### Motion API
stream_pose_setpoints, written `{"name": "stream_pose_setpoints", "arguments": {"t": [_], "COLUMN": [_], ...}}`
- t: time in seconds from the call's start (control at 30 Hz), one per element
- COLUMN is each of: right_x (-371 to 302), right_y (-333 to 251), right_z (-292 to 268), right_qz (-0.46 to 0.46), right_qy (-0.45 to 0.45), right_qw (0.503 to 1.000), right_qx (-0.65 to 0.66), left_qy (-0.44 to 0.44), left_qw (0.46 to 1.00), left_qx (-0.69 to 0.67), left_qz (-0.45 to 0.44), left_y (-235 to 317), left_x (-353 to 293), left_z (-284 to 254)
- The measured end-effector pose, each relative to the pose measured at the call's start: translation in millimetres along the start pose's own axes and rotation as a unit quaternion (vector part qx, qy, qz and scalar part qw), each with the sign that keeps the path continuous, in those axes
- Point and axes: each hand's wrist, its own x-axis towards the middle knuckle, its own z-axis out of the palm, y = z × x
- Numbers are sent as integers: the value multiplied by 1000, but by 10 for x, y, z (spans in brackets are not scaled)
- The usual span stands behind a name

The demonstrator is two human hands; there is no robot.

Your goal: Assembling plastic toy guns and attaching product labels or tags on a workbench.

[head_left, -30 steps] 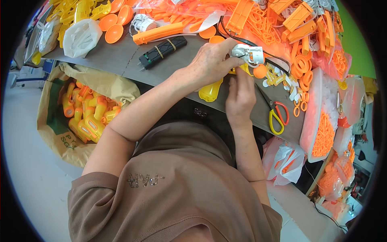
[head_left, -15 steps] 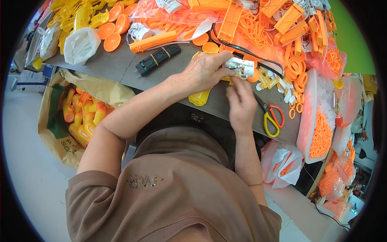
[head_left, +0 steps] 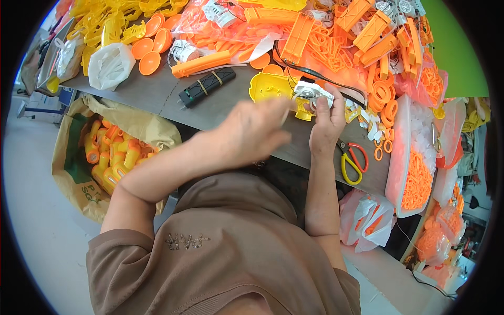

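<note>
While your right hand [head_left: 326, 122] pinches the small white motor unit [head_left: 313, 93], light, rigid plastic, your left hand [head_left: 252, 131] hovers loosely curled just beside it, holding nothing visible.

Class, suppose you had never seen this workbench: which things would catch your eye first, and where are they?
Heaps of orange plastic parts crowd the far side of the grey table. At its middle, the right hand holds a small white part against a yellow shell, the left hand beside it. Yellow-handled scissors lie to the right.
</note>
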Motion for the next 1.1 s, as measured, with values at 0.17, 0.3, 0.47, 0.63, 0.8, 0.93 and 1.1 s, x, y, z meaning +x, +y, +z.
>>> {"name": "stream_pose_setpoints", "arguments": {"t": [0.17,0.3,0.47,0.63,0.8,0.93,1.1], "right_x": [10,13,15,-2,-29,-37,-49], "right_y": [27,68,115,84,47,47,54], "right_z": [-2,0,-76,-64,-69,-87,-74], "right_qz": [22,16,17,38,50,59,38], "right_qy": [-7,-10,-20,-18,-28,-33,-12], "right_qw": [998,998,996,994,984,976,993], "right_qx": [57,56,86,103,167,205,112], "left_qy": [-60,90,-14,-105,-65,-118,-249], "left_qw": [996,964,868,824,790,800,909], "left_qx": [1,195,419,468,459,478,332], "left_qz": [67,159,265,302,401,343,-44], "left_y": [54,-464,-671,-698,-550,-253,-169], "left_x": [-140,455,1107,1375,1377,1076,618], "left_z": [47,-284,-364,-341,-473,-628,-685]}}
